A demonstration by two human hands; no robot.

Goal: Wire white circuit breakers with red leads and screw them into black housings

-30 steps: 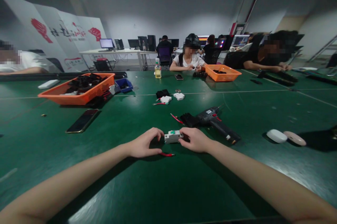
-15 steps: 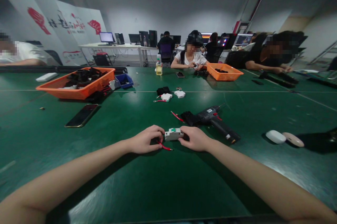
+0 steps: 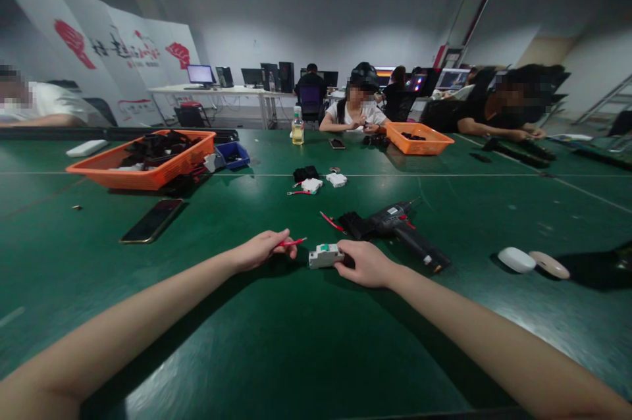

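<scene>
A short red wire [image 3: 293,243] with a metal tip is pinched in my left hand [image 3: 264,251], its tip pointing right. My right hand [image 3: 366,263] grips the right end of a white circuit breaker [image 3: 324,255] with a green switch, holding it low over the green table [image 3: 306,354]. A small gap lies between the wire tip and the breaker's left end. Just beyond my right hand lies a black power drill [image 3: 402,229], its bit pointing away to the right. Another red wire [image 3: 332,221] rests beside the drill.
More white breakers [image 3: 312,185], one with red wires, lie farther ahead. An orange basket [image 3: 133,178] of black parts, a blue bin [image 3: 235,155] and a phone [image 3: 152,221] are at left. A white case [image 3: 516,259] sits at right. Co-workers sit across the table, near another orange basket [image 3: 419,143].
My left hand has drawn slightly left and turned, so the red wire now points up and right instead of down and right. The right hand with the breaker has hardly moved.
</scene>
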